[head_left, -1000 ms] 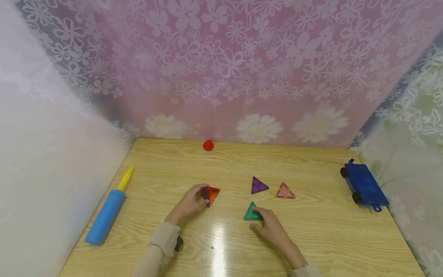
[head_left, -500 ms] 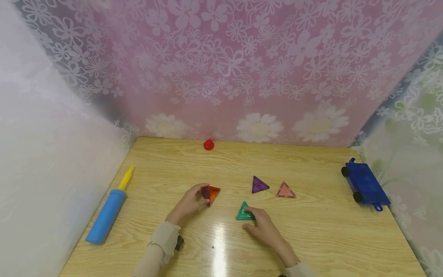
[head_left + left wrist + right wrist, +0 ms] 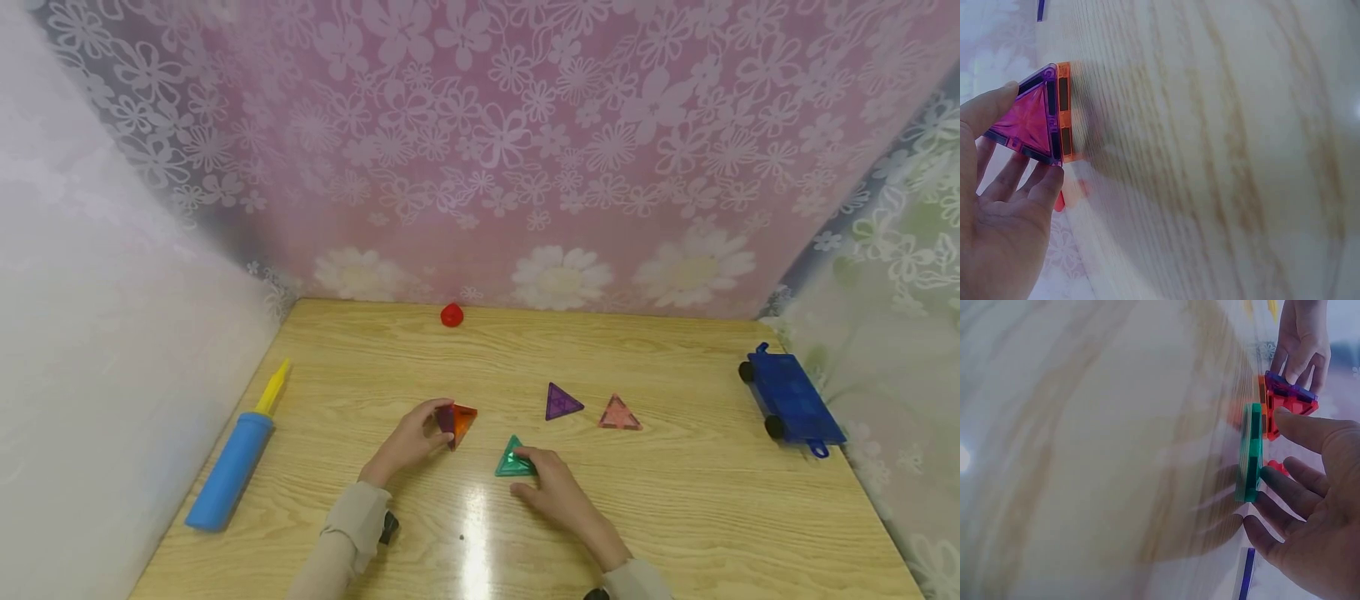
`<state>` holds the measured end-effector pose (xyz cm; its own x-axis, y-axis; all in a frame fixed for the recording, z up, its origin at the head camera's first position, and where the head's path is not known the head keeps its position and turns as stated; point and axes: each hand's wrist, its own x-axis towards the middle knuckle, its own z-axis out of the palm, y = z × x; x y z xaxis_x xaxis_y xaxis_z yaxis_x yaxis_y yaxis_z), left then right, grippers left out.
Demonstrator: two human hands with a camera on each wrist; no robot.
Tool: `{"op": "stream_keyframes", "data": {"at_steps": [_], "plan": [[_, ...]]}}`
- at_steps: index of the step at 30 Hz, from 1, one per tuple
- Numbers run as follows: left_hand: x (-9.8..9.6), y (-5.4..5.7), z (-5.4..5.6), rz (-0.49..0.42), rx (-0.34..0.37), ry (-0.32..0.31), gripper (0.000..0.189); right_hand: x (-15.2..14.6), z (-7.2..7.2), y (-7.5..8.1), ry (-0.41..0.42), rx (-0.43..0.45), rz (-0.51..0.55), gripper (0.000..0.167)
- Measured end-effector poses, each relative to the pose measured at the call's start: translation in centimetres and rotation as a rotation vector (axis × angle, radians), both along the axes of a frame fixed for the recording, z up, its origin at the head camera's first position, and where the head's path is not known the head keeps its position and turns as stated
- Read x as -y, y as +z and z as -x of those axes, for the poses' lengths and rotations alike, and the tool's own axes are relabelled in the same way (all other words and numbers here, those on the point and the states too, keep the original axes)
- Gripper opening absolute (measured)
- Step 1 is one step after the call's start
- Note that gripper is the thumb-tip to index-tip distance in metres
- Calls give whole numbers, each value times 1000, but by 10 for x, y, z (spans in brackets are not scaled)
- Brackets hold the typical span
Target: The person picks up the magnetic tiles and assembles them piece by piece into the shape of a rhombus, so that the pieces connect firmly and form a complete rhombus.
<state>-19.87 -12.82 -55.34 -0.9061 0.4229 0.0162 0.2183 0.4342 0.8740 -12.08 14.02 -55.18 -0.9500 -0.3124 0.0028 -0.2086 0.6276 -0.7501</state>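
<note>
My left hand [image 3: 407, 443] holds a small group of joined triangular magnetic tiles between thumb and fingers. In the left wrist view its purple tile [image 3: 1027, 119] leans up from an orange tile [image 3: 1065, 112] lying against the table. A red tile [image 3: 1290, 404] of this group shows in the right wrist view. My right hand [image 3: 562, 498] rests its fingers on a green triangular tile [image 3: 509, 463], flat on the table, with the thumb off it. A small gap parts the green tile from the group. Fingers cover the green tile's right corner.
A flat purple triangle [image 3: 562, 402] and a pink triangle [image 3: 618, 414] lie beyond my right hand. A blue wheeled toy base [image 3: 793, 398] sits at the right edge, a blue-and-yellow hand pump [image 3: 231, 471] at the left. Near the back wall is a small red piece [image 3: 452, 315].
My right hand has slid the green tile leftward across the table, closer to the joined tiles. My left hand has stayed in place with its tiles.
</note>
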Motion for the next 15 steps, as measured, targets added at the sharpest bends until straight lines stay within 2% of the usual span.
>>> {"op": "stream_keyframes", "data": {"at_steps": [15], "plan": [[0, 2, 0, -7, 23, 5, 54, 11, 4, 4, 46, 16, 3, 52]]}}
